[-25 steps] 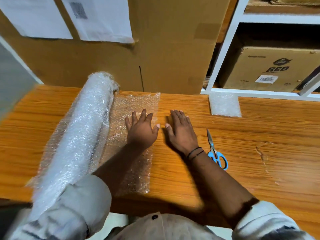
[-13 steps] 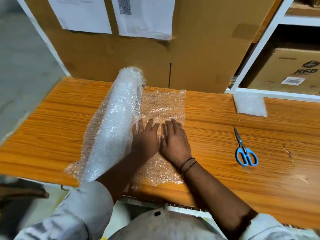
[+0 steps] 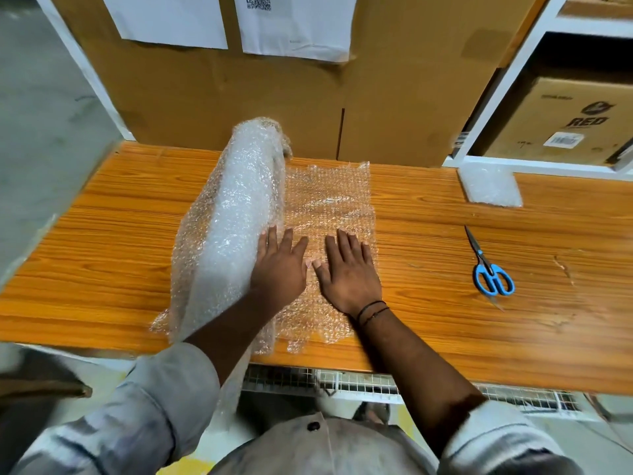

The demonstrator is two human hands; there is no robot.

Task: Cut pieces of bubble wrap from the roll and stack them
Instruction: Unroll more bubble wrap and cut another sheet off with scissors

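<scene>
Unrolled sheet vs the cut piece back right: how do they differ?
The sheet is bigger than the piece. The sheet joins the roll; the piece lies apart. The left hand and right hand press the sheet; nothing touches the piece. Both are bubble wrap, flat on the table.

Glossy, bumpy clear plastic on the bubble wrap roll [image 3: 239, 228] and its unrolled sheet [image 3: 329, 197]. Smooth orange wood grain with soft sheen across the tabletop [image 3: 445, 330]. Dark metal blades, blue plastic handles on the scissors [image 3: 481, 260]. Matt brown cardboard box [image 3: 394, 108] behind.
</scene>
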